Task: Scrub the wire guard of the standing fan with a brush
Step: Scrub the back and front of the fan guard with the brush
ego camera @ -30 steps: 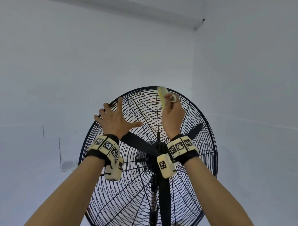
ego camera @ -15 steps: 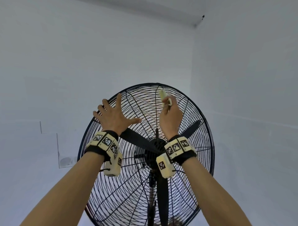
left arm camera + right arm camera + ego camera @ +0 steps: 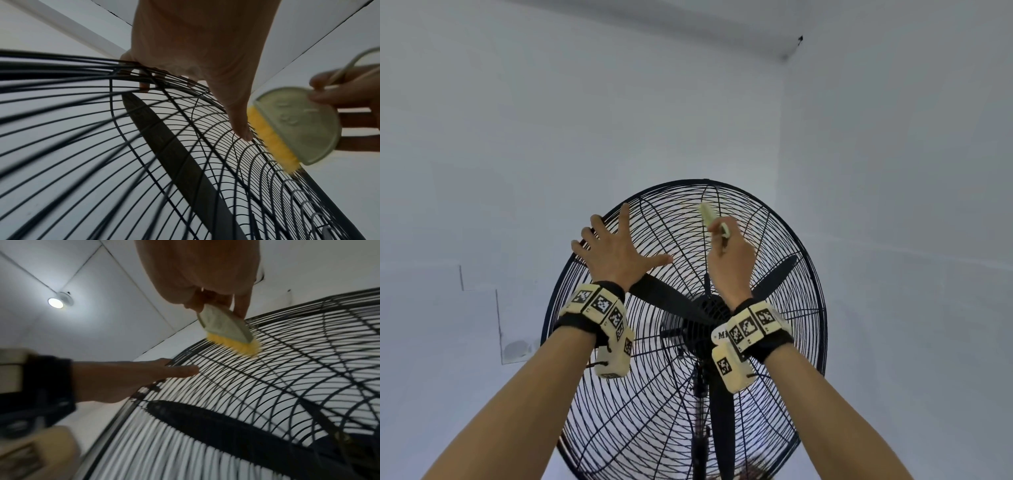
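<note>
The standing fan's black wire guard (image 3: 774, 240) fills the lower middle of the head view, with dark blades behind it. My left hand (image 3: 616, 250) lies spread flat on the guard's upper left, fingers straight and fingertips at the rim (image 3: 144, 84). My right hand (image 3: 729, 260) grips a pale green brush (image 3: 707, 212) with yellow bristles (image 3: 271, 139). The bristles press on the wires near the top of the guard (image 3: 287, 369), just right of my left thumb (image 3: 242, 129). The brush (image 3: 224, 324) is held between thumb and fingers.
White walls stand behind and to the right of the fan, meeting in a corner. A round ceiling lamp (image 3: 55, 302) glows overhead. The fan's black pole (image 3: 700, 428) and motor hub (image 3: 698, 325) sit below my wrists.
The brush has moved down from the guard's top rim to a little below it. My left hand has stayed spread on the guard. The head view has tilted upward slightly.
</note>
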Tool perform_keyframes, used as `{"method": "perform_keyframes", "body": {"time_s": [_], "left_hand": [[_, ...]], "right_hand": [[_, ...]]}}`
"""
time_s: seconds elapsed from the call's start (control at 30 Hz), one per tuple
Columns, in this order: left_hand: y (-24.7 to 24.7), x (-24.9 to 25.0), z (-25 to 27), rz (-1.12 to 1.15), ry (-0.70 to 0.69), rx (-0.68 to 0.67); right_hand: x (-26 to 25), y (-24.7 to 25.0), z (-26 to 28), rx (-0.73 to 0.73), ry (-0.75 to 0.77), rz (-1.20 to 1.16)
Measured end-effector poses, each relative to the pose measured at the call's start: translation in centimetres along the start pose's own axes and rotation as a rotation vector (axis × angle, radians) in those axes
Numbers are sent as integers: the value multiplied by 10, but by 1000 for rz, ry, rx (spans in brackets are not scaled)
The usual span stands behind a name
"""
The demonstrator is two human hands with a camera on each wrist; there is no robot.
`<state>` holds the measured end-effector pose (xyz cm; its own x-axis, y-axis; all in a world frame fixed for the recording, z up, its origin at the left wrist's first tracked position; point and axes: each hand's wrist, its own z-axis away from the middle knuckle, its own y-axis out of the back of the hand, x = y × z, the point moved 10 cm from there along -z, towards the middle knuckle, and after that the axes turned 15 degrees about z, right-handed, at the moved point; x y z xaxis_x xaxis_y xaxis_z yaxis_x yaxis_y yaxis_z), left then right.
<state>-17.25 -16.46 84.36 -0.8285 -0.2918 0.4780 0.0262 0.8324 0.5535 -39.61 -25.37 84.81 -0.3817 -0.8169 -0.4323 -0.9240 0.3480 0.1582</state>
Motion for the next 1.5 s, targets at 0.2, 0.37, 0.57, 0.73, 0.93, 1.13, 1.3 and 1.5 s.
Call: {"method": "perform_keyframes", "body": {"time_s": [0.2, 0.37, 0.57, 0.73, 0.93, 1.13, 1.3, 1.5], "left_hand": [[0, -7, 3, -20, -49, -36], [3, -10, 8, -22, -67, -27], [3, -7, 5, -12, -64, -16], [5, -4, 9, -17, -76, -4], [7, -6, 9, -5, -69, 4], [6, -5, 11, -10, -81, 5], [7, -7, 9, 2, -69, 11], [8, -3, 14, 2, -88, 14]], "right_hand": [[-3, 11, 10, -113, 36, -178], [20, 19, 26, 55, -32, -24], [3, 6, 34, -136, 59, -155], [31, 29, 31, 111, -131, -16], [6, 7, 44, -150, 49, -134], [30, 27, 35, 87, -106, 15], [13, 5, 42, -205, 39, -137], [58, 33, 65, 46, -232, -119]]}}
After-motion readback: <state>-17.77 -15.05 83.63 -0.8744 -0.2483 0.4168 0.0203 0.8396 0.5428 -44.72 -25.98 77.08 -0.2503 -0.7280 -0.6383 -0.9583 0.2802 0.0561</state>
